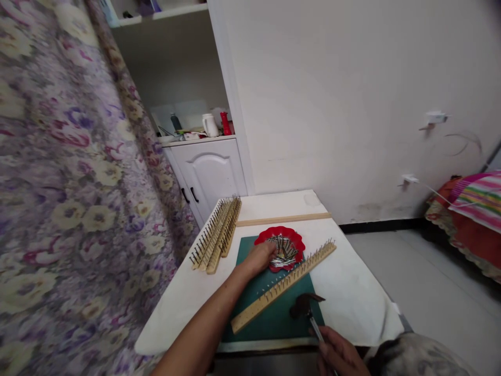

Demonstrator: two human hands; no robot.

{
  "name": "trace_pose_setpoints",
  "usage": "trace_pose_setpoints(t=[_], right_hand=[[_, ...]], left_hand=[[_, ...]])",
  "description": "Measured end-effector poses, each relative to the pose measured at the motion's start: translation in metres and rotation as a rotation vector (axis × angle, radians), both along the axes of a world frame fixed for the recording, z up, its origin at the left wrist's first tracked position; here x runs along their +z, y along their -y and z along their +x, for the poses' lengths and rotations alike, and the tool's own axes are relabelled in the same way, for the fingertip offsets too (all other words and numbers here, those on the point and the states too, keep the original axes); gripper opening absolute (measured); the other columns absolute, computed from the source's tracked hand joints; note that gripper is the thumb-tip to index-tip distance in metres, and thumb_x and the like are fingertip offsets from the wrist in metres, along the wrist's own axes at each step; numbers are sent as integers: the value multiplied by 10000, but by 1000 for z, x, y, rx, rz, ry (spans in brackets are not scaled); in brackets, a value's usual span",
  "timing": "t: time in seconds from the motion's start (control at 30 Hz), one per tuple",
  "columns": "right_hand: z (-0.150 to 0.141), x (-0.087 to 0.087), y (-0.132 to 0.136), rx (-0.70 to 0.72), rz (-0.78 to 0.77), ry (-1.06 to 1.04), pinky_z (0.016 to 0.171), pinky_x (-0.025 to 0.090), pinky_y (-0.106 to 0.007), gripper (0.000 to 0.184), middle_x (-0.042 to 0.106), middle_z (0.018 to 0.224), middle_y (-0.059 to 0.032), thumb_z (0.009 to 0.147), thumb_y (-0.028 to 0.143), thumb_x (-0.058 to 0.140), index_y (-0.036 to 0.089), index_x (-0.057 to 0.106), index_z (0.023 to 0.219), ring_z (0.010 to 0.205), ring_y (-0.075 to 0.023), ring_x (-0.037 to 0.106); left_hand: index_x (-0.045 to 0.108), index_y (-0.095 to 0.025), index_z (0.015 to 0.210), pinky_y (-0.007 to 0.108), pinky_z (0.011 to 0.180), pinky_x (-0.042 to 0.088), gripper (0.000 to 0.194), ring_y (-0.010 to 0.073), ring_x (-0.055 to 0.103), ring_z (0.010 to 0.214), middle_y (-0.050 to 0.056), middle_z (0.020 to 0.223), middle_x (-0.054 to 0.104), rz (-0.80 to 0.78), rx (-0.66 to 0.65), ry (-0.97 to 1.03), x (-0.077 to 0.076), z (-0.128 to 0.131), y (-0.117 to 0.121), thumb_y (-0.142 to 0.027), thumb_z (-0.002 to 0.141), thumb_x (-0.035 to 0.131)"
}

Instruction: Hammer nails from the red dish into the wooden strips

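Note:
My left hand (264, 255) reaches over the near left rim of a red scalloped bowl (299, 243) with its fingers bent together among loose nails (285, 249). What the fingertips grip is hidden. In my right hand (340, 351), low at the table's front edge, is the metal handle of a claw hammer (307, 305); its dark head hovers over or rests on a green mat (282, 324). A wooden strip (254, 312) lies diagonally across the mat. Upright nails run along it from the middle to the far right end, while its near left end shows bare wood with small marks.
Several nail-studded wooden strips (213, 261) lie side by side at the table's left. One plain strip (284, 219) crosses the back of the white table (352, 292). A floral curtain (78, 209) hangs at left, near a white cabinet (213, 172). A wall stands behind.

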State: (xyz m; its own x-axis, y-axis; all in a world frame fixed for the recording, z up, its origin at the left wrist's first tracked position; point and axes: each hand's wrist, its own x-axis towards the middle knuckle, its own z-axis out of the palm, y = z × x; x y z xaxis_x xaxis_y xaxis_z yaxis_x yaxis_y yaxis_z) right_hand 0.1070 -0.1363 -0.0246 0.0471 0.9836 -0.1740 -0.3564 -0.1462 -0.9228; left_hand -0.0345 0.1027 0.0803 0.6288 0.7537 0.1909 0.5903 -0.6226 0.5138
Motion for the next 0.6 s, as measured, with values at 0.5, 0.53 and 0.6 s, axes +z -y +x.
trace_pose_setpoints(t=[0.5, 0.53, 0.6], right_hand=[[-41, 3, 14, -159, 75, 37, 280, 144, -130, 465, 569, 479, 56, 689, 513, 702, 169, 545, 958, 260, -23, 302], [-44, 6, 15, -173, 82, 34, 277, 141, -128, 458, 579, 499, 52, 697, 507, 699, 170, 541, 965, 256, -19, 298], [-48, 13, 17, -195, 84, 33, 271, 143, -127, 450, 590, 535, 50, 710, 501, 691, 173, 537, 975, 245, -7, 284]], left_hand=[[603, -185, 745, 223, 578, 340, 117, 123, 492, 624, 2, 674, 529, -67, -34, 287, -50, -81, 164, -205, 826, 522], [613, -186, 752, 221, 568, 333, 104, 121, 495, 620, 6, 678, 538, -92, -80, 285, -54, -76, 171, -194, 817, 532], [624, -186, 744, 219, 556, 322, 107, 117, 492, 610, 12, 674, 545, -126, -134, 293, -58, -68, 179, -175, 805, 537]])
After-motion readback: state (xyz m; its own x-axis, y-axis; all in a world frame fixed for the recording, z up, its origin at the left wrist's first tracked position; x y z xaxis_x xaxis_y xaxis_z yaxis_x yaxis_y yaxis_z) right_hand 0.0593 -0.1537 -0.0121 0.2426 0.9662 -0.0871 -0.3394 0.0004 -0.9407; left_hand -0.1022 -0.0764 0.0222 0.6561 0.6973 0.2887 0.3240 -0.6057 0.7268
